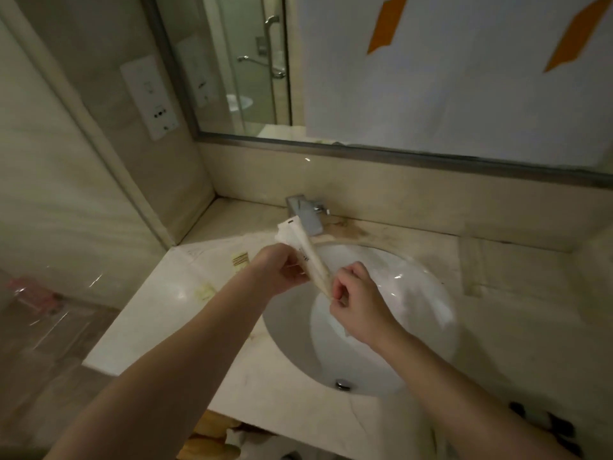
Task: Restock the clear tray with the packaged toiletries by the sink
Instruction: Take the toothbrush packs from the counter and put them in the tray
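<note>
Packaged toiletries: one long, slim, white-and-cream packet sits mid-frame over the round glossy white sink basin, tilted. Left hand grips its middle; right hand pinches its lower end. Two small yellowish sachets lie flat on the polished marble countertop, centre-left.

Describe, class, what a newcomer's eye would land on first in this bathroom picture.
Front and centre, both hands hold a long white packet above the sink: the left hand grips its middle, the right hand pinches its lower end. Next come two small yellowish packets on the counter at left.
</note>
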`<state>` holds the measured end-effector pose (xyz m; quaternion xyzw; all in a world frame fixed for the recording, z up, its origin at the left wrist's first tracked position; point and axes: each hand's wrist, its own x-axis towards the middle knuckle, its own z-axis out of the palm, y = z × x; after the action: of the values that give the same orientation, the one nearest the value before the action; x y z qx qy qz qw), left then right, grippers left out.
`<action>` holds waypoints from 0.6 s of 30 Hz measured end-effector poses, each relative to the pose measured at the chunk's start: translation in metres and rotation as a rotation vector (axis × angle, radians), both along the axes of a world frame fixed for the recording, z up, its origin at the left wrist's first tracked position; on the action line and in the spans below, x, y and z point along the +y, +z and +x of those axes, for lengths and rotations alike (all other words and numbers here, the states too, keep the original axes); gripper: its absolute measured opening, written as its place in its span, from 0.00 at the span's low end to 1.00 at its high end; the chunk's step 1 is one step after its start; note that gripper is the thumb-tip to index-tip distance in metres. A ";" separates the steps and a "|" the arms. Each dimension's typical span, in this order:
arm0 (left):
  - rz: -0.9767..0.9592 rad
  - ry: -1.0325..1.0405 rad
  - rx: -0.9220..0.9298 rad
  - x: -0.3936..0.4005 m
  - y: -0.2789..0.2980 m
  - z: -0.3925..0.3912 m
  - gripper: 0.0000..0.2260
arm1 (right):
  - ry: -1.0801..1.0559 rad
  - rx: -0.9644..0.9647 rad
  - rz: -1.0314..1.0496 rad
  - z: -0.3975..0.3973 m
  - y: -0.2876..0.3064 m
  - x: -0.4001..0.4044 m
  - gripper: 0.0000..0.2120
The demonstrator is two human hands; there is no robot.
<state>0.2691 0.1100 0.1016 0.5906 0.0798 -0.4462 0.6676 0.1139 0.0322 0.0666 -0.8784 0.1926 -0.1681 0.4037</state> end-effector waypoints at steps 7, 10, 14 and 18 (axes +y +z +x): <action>-0.067 -0.200 -0.086 -0.044 0.016 -0.048 0.07 | -0.102 0.055 0.116 -0.054 0.015 -0.033 0.15; -0.156 -0.289 -0.127 -0.058 0.021 -0.062 0.11 | -0.180 0.126 0.459 -0.074 0.027 -0.043 0.24; -0.274 -0.521 -0.155 -0.077 0.029 -0.084 0.12 | -0.162 0.224 0.631 -0.104 0.040 -0.056 0.11; -0.229 -0.698 -0.178 -0.096 0.031 -0.122 0.16 | -0.353 0.120 0.520 -0.124 0.034 -0.066 0.04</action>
<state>0.1473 0.0136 0.1326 0.5401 -0.2348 -0.5998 0.5416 -0.0104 -0.0341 0.1003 -0.7072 0.4022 -0.1286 0.5671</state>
